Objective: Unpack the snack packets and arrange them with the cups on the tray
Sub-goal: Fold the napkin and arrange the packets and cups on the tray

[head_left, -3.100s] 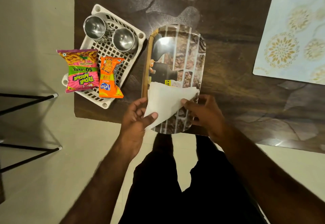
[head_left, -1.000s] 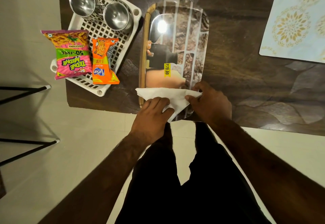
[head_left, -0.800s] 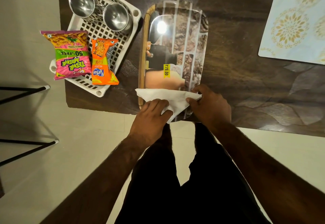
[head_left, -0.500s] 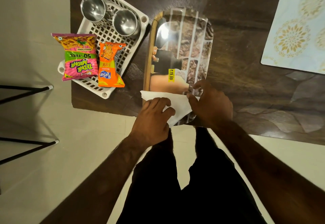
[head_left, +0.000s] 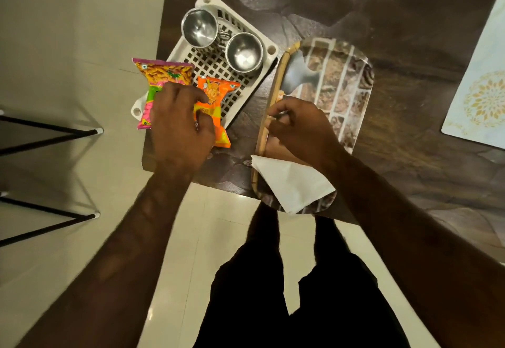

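My left hand [head_left: 180, 123] lies over two snack packets in the white plastic basket [head_left: 207, 58], covering the lower half of the pink-green packet [head_left: 164, 71] and the left part of the orange packet [head_left: 217, 91]. Any grip is hidden. Two steel cups [head_left: 199, 28] [head_left: 244, 52] stand upright at the basket's far end. To the right is the brick-patterned tray [head_left: 352, 80]. My right hand [head_left: 297, 129] hovers over its left wooden rim, fingers curled with nothing visible in them. A folded white napkin [head_left: 292, 183] lies on the tray's near end, touched by neither hand.
The dark table's near edge [head_left: 218, 186] runs just below the basket and tray. A pale floral placemat [head_left: 481, 96] lies at the far right. Black metal legs [head_left: 49, 129] stand on the floor to the left. My legs are below the table edge.
Both hands have let go of the napkin, which now rests on the tray's near end. My left hand has moved left onto the packets. My right hand has shifted up over the tray's rim.
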`<state>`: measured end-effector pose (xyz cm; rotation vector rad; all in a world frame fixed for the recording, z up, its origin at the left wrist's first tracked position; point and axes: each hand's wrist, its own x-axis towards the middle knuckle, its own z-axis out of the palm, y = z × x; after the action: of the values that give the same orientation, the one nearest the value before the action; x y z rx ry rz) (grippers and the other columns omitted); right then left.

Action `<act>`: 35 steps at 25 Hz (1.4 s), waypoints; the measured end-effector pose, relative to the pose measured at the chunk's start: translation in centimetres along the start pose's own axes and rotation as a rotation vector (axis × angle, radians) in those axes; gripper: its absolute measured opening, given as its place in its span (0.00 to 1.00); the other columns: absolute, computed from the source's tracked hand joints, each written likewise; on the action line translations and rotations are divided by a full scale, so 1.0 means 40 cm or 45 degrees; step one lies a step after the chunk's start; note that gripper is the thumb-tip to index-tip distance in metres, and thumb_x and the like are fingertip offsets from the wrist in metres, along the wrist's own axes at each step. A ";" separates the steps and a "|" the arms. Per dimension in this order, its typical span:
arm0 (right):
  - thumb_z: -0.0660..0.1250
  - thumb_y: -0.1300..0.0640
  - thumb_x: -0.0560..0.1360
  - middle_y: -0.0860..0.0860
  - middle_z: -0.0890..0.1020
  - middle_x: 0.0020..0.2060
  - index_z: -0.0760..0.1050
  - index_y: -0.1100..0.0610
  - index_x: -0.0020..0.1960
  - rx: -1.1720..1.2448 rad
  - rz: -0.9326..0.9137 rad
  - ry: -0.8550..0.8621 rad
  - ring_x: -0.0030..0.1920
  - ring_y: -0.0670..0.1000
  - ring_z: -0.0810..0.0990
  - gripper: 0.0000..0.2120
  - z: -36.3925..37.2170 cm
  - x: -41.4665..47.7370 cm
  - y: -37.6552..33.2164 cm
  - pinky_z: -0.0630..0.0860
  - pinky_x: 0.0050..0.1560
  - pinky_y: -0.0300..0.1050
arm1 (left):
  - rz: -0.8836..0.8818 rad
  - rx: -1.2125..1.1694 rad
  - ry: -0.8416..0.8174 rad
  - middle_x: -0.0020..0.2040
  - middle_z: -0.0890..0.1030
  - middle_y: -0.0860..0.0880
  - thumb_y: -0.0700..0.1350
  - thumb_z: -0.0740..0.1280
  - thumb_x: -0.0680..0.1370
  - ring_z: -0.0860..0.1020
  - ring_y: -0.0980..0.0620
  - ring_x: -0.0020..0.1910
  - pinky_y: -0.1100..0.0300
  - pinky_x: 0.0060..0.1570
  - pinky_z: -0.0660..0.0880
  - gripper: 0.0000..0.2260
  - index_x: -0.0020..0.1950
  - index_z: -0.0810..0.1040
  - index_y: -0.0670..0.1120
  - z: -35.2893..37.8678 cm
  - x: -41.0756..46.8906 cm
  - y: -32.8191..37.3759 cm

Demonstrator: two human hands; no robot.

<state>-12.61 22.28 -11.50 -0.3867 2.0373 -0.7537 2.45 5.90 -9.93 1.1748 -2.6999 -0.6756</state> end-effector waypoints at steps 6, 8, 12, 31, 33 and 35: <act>0.75 0.47 0.75 0.45 0.88 0.41 0.80 0.50 0.56 0.372 0.174 -0.100 0.40 0.50 0.87 0.12 0.183 0.085 -0.131 0.80 0.39 0.46 | 0.006 -0.006 -0.427 0.52 0.83 0.44 0.39 0.65 0.75 0.80 0.42 0.52 0.52 0.50 0.74 0.10 0.55 0.80 0.43 0.007 0.019 -0.057; 0.76 0.47 0.75 0.41 0.84 0.30 0.80 0.48 0.43 0.385 0.191 -0.040 0.33 0.45 0.83 0.07 0.218 0.097 -0.154 0.77 0.34 0.42 | -0.042 -0.038 -0.417 0.52 0.84 0.45 0.37 0.65 0.76 0.81 0.42 0.52 0.55 0.48 0.72 0.10 0.56 0.80 0.42 0.016 0.006 -0.052; 0.72 0.60 0.75 0.52 0.87 0.42 0.82 0.52 0.41 0.472 0.275 -0.014 0.46 0.57 0.89 0.06 0.215 0.101 -0.148 0.85 0.53 0.60 | -0.392 -0.420 -0.367 0.49 0.85 0.48 0.36 0.64 0.77 0.83 0.47 0.47 0.48 0.44 0.81 0.11 0.58 0.76 0.45 -0.008 0.014 -0.049; 0.76 0.66 0.75 0.63 0.88 0.54 0.82 0.65 0.61 0.777 0.290 -0.132 0.50 0.58 0.89 0.15 -0.045 -0.085 0.139 0.87 0.53 0.57 | -0.348 -0.960 -0.937 0.36 0.82 0.48 0.45 0.77 0.73 0.80 0.52 0.35 0.57 0.36 0.77 0.07 0.43 0.80 0.45 0.115 0.130 0.193; 0.75 0.68 0.75 0.62 0.88 0.50 0.82 0.65 0.58 0.873 0.327 -0.077 0.44 0.54 0.89 0.12 -0.054 -0.103 0.175 0.88 0.47 0.52 | -0.451 -1.069 -1.047 0.38 0.85 0.51 0.44 0.75 0.75 0.81 0.54 0.35 0.60 0.33 0.78 0.02 0.46 0.83 0.48 0.114 0.145 0.196; 0.75 0.67 0.75 0.59 0.89 0.47 0.82 0.63 0.55 0.952 0.344 -0.074 0.42 0.52 0.89 0.09 -0.055 -0.123 0.212 0.88 0.45 0.51 | -0.436 -1.050 -1.069 0.40 0.86 0.49 0.39 0.73 0.76 0.82 0.52 0.38 0.58 0.40 0.79 0.03 0.46 0.84 0.48 0.125 0.152 0.213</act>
<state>-11.65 32.17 -12.86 0.2850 1.5635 -1.2318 -8.83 8.35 -11.00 1.2525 -2.1677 -2.4738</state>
